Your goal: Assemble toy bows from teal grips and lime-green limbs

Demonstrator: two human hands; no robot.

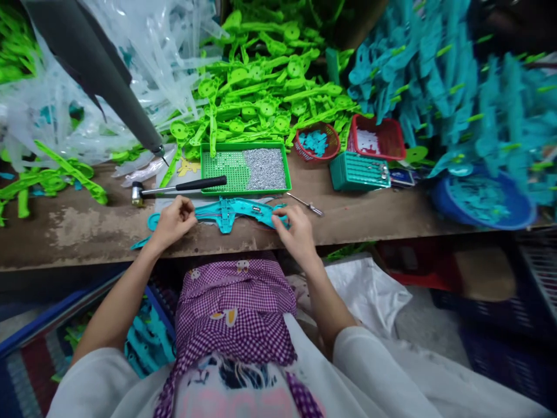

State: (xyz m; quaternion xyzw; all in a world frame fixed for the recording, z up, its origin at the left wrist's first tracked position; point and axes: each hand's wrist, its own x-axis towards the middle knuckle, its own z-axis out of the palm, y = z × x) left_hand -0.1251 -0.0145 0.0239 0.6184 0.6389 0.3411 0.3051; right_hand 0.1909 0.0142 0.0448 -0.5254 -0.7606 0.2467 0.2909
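A long turquoise plastic housing half (225,216) lies across the near edge of the workbench, its inner side facing up. Small metal pieces and a thin wire show inside it. My left hand (174,223) is closed in a pinch at its left part, and the round end pokes out beyond my fingers. At the right end, my right hand (297,231) grips the housing between thumb and fingers. Just behind it lie a hammer (183,187) with a black handle and a small screwdriver (307,204). Whatever sits right under my fingertips is hidden.
A green tray (243,191) of small screws stands behind the hammer. A power screwdriver (148,130) hangs at upper left. Heaped green plastic parts (261,98), red baskets (317,141), a teal basket (359,171), a blue basin (483,200) and stacked turquoise parts (418,69) surround the bench.
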